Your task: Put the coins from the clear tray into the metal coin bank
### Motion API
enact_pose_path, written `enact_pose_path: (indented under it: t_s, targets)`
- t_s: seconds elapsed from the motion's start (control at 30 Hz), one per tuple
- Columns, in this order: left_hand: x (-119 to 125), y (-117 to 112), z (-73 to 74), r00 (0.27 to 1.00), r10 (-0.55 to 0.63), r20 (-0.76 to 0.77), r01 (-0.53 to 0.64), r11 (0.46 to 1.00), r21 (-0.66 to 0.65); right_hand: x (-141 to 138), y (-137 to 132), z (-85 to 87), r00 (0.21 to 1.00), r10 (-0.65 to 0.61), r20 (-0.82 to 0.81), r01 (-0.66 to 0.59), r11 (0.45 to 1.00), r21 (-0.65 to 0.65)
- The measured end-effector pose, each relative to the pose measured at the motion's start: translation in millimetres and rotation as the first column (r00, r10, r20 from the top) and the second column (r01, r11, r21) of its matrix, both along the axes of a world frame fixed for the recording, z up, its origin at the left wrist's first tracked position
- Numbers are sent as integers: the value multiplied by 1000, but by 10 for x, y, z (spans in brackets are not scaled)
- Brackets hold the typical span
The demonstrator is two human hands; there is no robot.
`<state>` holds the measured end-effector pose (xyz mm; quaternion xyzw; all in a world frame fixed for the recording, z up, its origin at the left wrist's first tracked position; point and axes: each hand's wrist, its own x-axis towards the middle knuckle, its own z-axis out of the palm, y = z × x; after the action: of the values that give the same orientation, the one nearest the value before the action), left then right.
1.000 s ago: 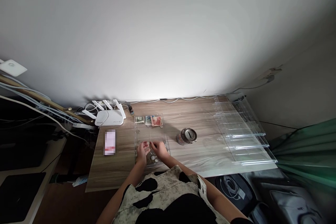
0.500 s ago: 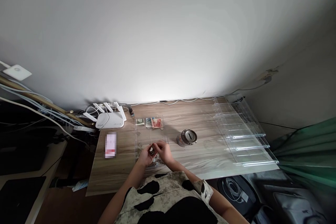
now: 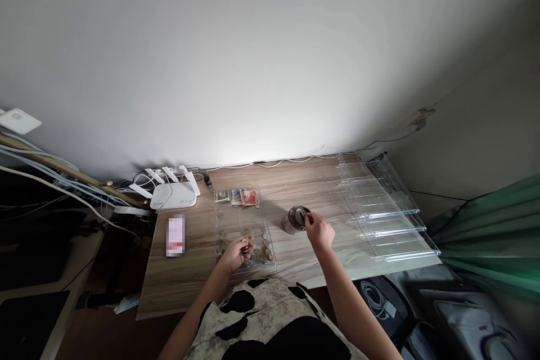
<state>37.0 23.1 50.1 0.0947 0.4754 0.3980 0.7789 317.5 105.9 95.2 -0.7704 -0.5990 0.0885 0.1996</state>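
Two hands apart. Left hand [image 3: 234, 255] curled around a small coin stack [image 3: 244, 247] just over the clear tray [image 3: 239, 216], supply at the ready. Right hand [image 3: 319, 232] pinched at the money tin [image 3: 294, 220] slot; any coin there too small to tell.

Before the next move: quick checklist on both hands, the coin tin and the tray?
1. Right hand at the top of the coin tin: ok.
2. Tin upright on the desk, slot up: ok.
3. Coin pinched in right fingertips: cannot tell.
4. Left hand holding coins over the clear tray: ok.
5. Banknotes at the tray's far end, away from both hands: ok.
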Motion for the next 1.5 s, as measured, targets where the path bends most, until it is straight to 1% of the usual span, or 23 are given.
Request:
enact_pose_path:
  t_s: [0.1, 0.27, 0.4, 0.53, 0.6, 0.63, 0.67, 0.7, 0.73, 0.77, 0.8, 0.83, 0.9, 0.97, 1.07, 1.13, 1.17, 1.27, 1.3, 1.33, 1.4, 1.43, 1.5]
  targets:
    - [19, -24, -35, 997, -70, -32, 72, 995, 74, -44, 13, -36, 998, 7, 61, -6, 1000, -4]
    - [25, -42, -95, 994, -69, -83, 79, 989, 123, -99, 32, -108, 996, 35, 82, -40, 997, 59]
    - [10, -25, -67, 986, -68, -151, 87, 989, 118, -84, 49, -166, 993, 48, 107, -61, 991, 120]
    - [-14, -15, 0, 977, -112, -182, 135, 983, 123, -137, 14, -99, 992, 86, 92, -103, 973, 205]
    - [-14, -14, 31, 975, -141, -174, 163, 979, 120, -272, -60, -29, 990, 135, 30, -138, 955, 264]
    - [-8, -13, 42, 974, -153, -167, 174, 978, 119, -378, -113, 0, 982, 187, -26, -174, 948, 265]
    - [3, -11, 50, 974, -160, -161, 181, 976, 121, -508, -174, 20, 960, 260, -103, -230, 944, 237]
    - [19, -8, 53, 974, -163, -156, 184, 975, 127, -656, -240, 26, 919, 342, -196, -307, 933, 190]
    - [39, -4, 52, 975, -161, -150, 181, 974, 134, -811, -306, 19, 855, 415, -310, -398, 909, 120]
    - [62, 0, 48, 977, -153, -146, 174, 975, 139, -963, -369, -1, 777, 467, -423, -492, 869, 56]
    - [87, 2, 41, 979, -144, -146, 165, 976, 140, -1099, -423, -29, 713, 483, -509, -552, 834, 19]
    - [112, 2, 31, 979, -138, -147, 158, 978, 137, -1210, -466, -61, 669, 477, -570, -583, 813, -4]
    - [155, -9, 9, 978, -142, -151, 160, 981, 114, -1335, -511, -113, 629, 444, -638, -593, 805, -25]
    - [184, -33, -9, 976, -167, -139, 180, 980, 87, -1338, -506, -131, 615, 402, -678, -594, 802, -64]
    - [205, -78, -19, 980, -176, -88, 182, 981, 67, -1232, -464, -95, 581, 361, -729, -648, 747, -147]
    - [215, -97, -15, 983, -172, -61, 177, 981, 84, -1174, -455, -54, 589, 363, -722, -664, 726, -177]
    - [221, -101, -12, 983, -178, -53, 182, 978, 100, -1159, -459, -35, 608, 380, -697, -664, 725, -185]
    - [244, -85, -5, 982, -186, -21, 187, 974, 128, -1129, -465, 13, 691, 450, -566, -640, 745, -189]
    - [247, -72, -2, 986, -169, -4, 168, 979, 117, -1102, -449, 26, 716, 465, -520, -617, 770, -162]
    - [245, -56, 2, 991, -137, 12, 135, 986, 97, -1055, -419, 37, 744, 465, -480, -577, 809, -112]
    - [215, -22, 19, 998, -56, 21, 55, 997, 46, -894, -317, 48, 814, 407, -415, -430, 902, 41]
    - [187, -6, 33, 1000, -19, 18, 19, 1000, 23, -785, -251, 46, 851, 358, -385, -337, 933, 123]
    - [115, 18, 72, 1000, 25, 15, -25, 1000, -3, -544, -117, 23, 916, 250, -313, -184, 956, 227]
